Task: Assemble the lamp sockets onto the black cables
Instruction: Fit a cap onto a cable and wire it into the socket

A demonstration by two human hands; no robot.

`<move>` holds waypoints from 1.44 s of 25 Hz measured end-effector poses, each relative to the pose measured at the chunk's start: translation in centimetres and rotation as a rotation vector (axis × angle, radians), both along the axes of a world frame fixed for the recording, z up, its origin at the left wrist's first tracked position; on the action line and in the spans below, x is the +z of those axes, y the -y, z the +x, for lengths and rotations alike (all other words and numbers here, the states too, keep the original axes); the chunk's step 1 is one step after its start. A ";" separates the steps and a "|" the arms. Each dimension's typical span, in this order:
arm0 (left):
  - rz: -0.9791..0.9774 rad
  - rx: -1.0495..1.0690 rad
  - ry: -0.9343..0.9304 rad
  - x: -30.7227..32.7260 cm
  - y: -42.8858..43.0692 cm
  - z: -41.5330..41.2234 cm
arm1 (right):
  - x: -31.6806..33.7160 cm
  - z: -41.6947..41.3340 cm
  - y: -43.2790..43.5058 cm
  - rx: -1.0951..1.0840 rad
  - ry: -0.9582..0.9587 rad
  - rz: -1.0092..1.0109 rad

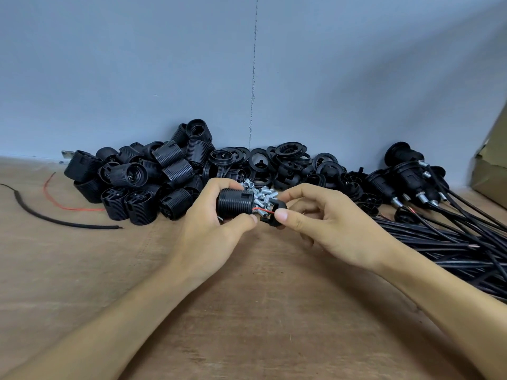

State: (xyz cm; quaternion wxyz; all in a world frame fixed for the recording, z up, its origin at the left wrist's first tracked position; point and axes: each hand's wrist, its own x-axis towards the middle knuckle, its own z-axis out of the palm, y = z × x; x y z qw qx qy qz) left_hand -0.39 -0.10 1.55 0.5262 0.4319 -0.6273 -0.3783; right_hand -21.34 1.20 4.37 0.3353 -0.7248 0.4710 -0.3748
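— Any containers?
— One cardboard box (491,171) at the far right edge; its inside is hidden.
— And along the worktop (247,311), from the left?
— A loose cable offcut (55,219) and a red strand (55,200), then a heap of threaded socket shells (142,182), a pile of rings (290,154), and small metal tubes (263,194) behind the hands.
— The hands themselves?
— The left hand (216,234) is wrapped round one socket shell (234,201), held above the worktop. Just beside it the right hand (329,229) pinches a black cap (268,221); a thin red lead (262,210) runs between the two parts. Further right lie finished sockets (406,174) on a bundle of black cables (452,242).
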 end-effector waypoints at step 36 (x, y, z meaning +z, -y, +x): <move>-0.269 -0.066 0.292 -0.3 -0.7 -0.9 | -0.1 0.7 -0.6 0.042 0.567 0.399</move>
